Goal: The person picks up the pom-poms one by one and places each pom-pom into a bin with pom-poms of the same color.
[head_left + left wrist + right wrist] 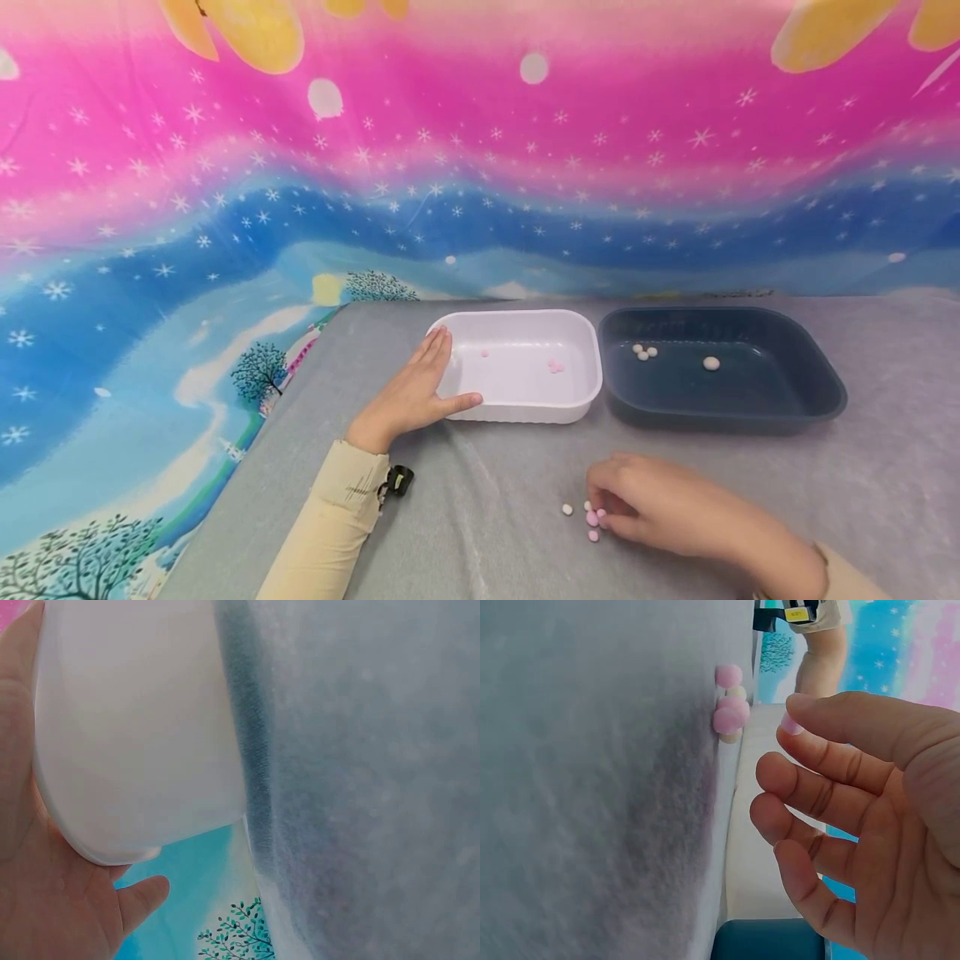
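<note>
At the left end of a white plastic basin (536, 412), my left hand (408, 400) rests on the rim, with fingers extended and the thumb along the front edge. The left wrist view shows the palm against the basin's corner. My right hand (667, 508) is just above the cloth, pinching a small pink ball (792, 725) between thumb and forefinger. Beside those fingertips lies a little cluster of pink balls (731, 718) and whitish ones. One white ball (567, 509) sits slightly apart on the left. Inside the white basin are several small pink balls (555, 367).
A dark blue-grey basin (795, 421) stands right of the white one, with several whitish balls (711, 363) in it. Grey cloth (465, 508) covers the table. Behind hangs a colourful printed backdrop (480, 167).
</note>
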Motion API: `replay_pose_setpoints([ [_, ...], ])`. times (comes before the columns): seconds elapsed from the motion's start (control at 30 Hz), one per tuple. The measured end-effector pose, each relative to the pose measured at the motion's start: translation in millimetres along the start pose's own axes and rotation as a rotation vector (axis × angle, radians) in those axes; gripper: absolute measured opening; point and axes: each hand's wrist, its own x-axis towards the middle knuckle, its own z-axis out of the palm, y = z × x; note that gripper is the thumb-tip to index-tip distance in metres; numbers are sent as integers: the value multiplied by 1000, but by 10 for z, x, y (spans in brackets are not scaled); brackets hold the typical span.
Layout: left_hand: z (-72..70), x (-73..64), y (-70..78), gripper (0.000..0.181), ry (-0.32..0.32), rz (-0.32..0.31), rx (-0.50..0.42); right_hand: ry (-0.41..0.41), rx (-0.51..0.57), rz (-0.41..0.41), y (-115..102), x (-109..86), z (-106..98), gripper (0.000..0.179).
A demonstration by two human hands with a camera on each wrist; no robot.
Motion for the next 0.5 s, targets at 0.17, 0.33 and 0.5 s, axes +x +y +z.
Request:
replay_pose_setpoints([
  [0.17,-1,0,6,110,0,0,2,-3,-3,2,-16,-9,-25,28],
  [0.33,-6,-8,19,110,0,3,-6,-9,6,2,-34,-20,-50,28],
  [0.5,-6,-11,10,110,-2,-3,-8,6,2,-16,-43,-26,-76,29],
])
